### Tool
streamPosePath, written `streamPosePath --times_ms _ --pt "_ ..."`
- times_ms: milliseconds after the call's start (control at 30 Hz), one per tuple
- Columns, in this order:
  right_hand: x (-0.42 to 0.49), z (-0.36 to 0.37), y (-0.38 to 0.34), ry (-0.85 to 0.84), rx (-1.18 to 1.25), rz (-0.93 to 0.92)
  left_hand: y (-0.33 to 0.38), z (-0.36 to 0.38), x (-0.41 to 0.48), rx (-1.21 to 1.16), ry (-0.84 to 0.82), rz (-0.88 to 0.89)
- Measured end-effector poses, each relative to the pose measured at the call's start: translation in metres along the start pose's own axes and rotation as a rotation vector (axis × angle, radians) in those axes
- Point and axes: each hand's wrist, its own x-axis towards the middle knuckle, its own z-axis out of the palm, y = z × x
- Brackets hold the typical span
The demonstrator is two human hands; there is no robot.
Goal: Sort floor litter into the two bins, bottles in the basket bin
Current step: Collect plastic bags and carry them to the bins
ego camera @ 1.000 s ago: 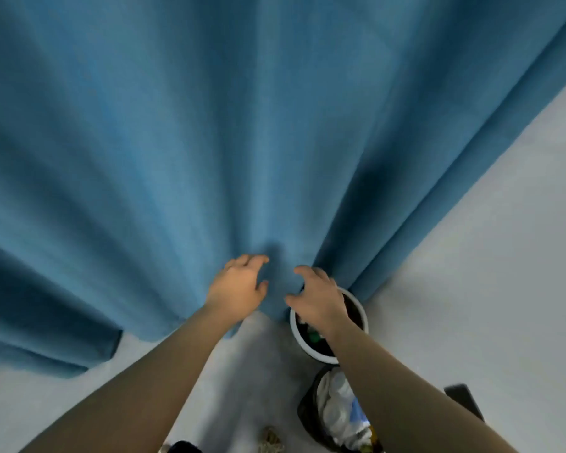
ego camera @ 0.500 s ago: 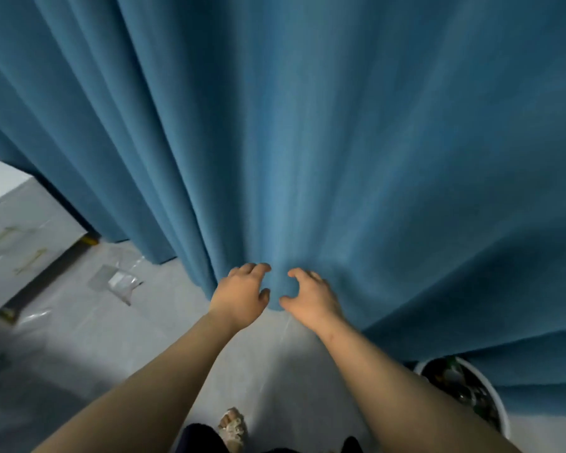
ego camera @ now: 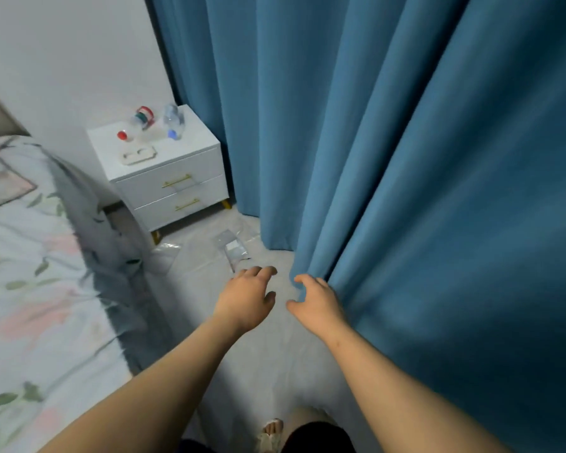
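Two hands empty, fingers loosely curled: left hand, right hand | clear wrapper on floor, just ahead of left hand, long axis seemingly pointing away from me | I judge left nearer; right beside curtain

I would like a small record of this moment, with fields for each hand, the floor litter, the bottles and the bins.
left hand: empty, fingers loosely curled, over the floor
right hand: empty, beside the blue curtain
floor litter: clear wrapper ahead of the left hand; clear plastic sheet near the nightstand
bottles: red-capped bottle and blue-capped bottle on the nightstand
bins: not in view
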Motion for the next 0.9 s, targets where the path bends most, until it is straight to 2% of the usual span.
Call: streamPosePath --times_ms 233,400,667,900 --pt "0.06 0.019 -0.061 -0.161 -0.103 -0.156 -0.059 -0.031 0.024 -0.057 0.064 -0.197" --pt "0.126 0.016 -0.105 -0.218 -0.157 -0.249 -0.097 -0.055 0.069 -0.084 0.106 -0.315" --pt "0.243 0.018 -0.166 -0.321 -0.157 -0.3 -0.148 -0.093 0.157 -0.124 0.067 -0.465" --pt "0.305 0.041 -0.207 -0.434 -0.245 -0.331 -0.207 -0.105 0.193 -0.177 0.013 -0.611"
